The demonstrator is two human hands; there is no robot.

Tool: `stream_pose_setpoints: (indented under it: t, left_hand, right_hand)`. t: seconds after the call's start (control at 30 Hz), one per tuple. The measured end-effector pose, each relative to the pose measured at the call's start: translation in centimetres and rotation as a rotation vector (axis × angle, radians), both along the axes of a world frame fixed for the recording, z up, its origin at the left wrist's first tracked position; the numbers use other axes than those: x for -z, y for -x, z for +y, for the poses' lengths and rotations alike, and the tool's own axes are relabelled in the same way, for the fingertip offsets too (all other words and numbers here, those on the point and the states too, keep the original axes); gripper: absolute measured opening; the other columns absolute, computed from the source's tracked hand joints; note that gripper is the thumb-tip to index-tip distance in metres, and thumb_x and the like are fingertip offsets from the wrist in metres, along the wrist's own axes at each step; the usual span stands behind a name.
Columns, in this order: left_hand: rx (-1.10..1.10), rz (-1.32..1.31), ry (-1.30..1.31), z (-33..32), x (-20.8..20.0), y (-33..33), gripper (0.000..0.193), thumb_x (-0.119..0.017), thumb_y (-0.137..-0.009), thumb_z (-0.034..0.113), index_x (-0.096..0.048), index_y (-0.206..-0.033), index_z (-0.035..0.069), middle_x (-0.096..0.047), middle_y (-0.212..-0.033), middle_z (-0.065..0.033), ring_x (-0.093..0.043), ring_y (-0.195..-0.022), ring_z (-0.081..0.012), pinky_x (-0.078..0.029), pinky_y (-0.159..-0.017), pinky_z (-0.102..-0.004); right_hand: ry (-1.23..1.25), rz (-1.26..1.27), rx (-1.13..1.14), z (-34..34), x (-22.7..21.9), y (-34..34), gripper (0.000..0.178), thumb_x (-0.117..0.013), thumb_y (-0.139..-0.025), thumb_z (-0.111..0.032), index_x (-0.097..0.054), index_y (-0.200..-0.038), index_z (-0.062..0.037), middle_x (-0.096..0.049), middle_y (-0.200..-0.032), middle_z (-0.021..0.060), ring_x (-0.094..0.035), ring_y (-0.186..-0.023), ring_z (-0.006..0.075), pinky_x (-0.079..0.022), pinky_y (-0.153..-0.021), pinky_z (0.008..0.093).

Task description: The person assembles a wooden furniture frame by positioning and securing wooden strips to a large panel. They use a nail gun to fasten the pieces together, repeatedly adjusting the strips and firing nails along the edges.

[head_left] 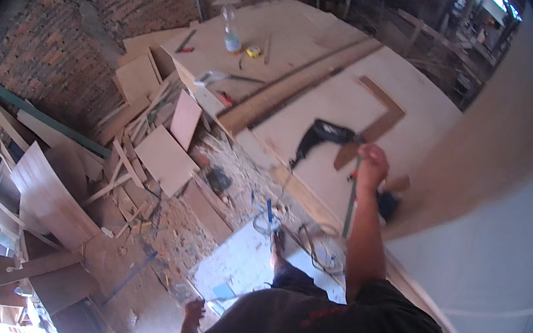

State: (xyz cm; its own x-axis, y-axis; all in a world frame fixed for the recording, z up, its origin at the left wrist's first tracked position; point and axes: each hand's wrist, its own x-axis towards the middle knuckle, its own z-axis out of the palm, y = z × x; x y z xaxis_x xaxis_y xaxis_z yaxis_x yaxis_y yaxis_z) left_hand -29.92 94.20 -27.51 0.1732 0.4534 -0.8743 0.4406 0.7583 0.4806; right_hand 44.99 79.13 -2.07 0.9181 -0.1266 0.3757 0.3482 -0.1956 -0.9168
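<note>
My right hand point(372, 167) is closed over the pale worktable, next to the front end of a black power drill point(328, 134) lying on its side. What its fingers hold, if anything, is hidden. A narrow dark strip point(350, 208) with a red spot runs beside my right wrist. Under and beyond the drill's front lies an angled brown wood piece point(384, 115). Partly behind my forearm is a dark object point(387, 204) of unclear kind. Low at my left side, well away from the table, hangs my left hand point(194, 310), its fingers curled; any content is hidden.
A bottle point(231, 39), a yellow tape measure point(252, 51) and a hand saw point(214, 79) lie or stand toward the far left of the table. Board offcuts point(166, 160) and sawdust litter the floor at left. Cables point(322, 251) loop near my foot. A brick wall point(98, 16) rises behind.
</note>
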Motion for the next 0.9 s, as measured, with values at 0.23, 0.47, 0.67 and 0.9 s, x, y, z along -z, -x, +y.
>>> stream_pose_setpoints:
  t: [0.23, 0.47, 0.67, 0.9]
  left_hand:
    - [0.154, 0.235, -0.144, -1.8, -6.0, -4.1, 0.046, -0.079, -0.086, 0.033, -0.064, -0.115, 0.001, -0.067, -0.090, -0.0091, -0.067, -0.071, -0.0218, -0.053, -0.054, -0.0356]
    - [0.012, 0.362, -0.035, 3.2, -10.3, -10.8, 0.049, -0.079, -0.087, 0.034, -0.063, -0.120, 0.001, -0.071, -0.098, -0.0086, -0.070, -0.078, -0.0196, -0.054, -0.061, -0.0320]
    - [0.046, 0.361, -0.159, 8.6, -12.4, -17.7, 0.055, -0.080, -0.086, 0.036, -0.062, -0.122, -0.002, -0.071, -0.094, -0.0119, -0.068, -0.077, -0.0172, -0.051, -0.056, -0.0299]
    - [0.232, 0.329, -0.244, 14.7, -13.2, -22.7, 0.056, -0.081, -0.084, 0.034, -0.063, -0.122, -0.003, -0.072, -0.095, -0.0129, -0.068, -0.078, -0.0175, -0.052, -0.060, -0.0311]
  right_hand:
    - [0.848, 0.748, 0.505, 3.3, 3.3, -22.8, 0.087, -0.068, -0.081, -0.066, -0.046, -0.146, -0.0124, -0.047, -0.147, 0.0209, -0.047, -0.129, 0.0532, -0.043, -0.101, 0.0650]
    - [1.099, 0.872, 0.380, 3.7, 7.6, -27.7, 0.088, -0.071, -0.079, -0.063, -0.044, -0.148, -0.0151, -0.042, -0.147, 0.0230, -0.041, -0.133, 0.0491, -0.038, -0.102, 0.0711]
    - [0.817, 0.773, 0.489, 5.9, 4.6, -28.7, 0.075, -0.077, -0.078, -0.046, -0.051, -0.142, -0.0150, -0.045, -0.133, 0.0221, -0.054, -0.117, 0.0442, -0.049, -0.096, 0.0585]
    - [0.639, 0.206, 0.571, 6.4, -2.2, -30.3, 0.079, -0.083, -0.071, -0.030, -0.050, -0.140, -0.0111, -0.043, -0.133, 0.0213, -0.060, -0.111, 0.0403, -0.054, -0.091, 0.0487]
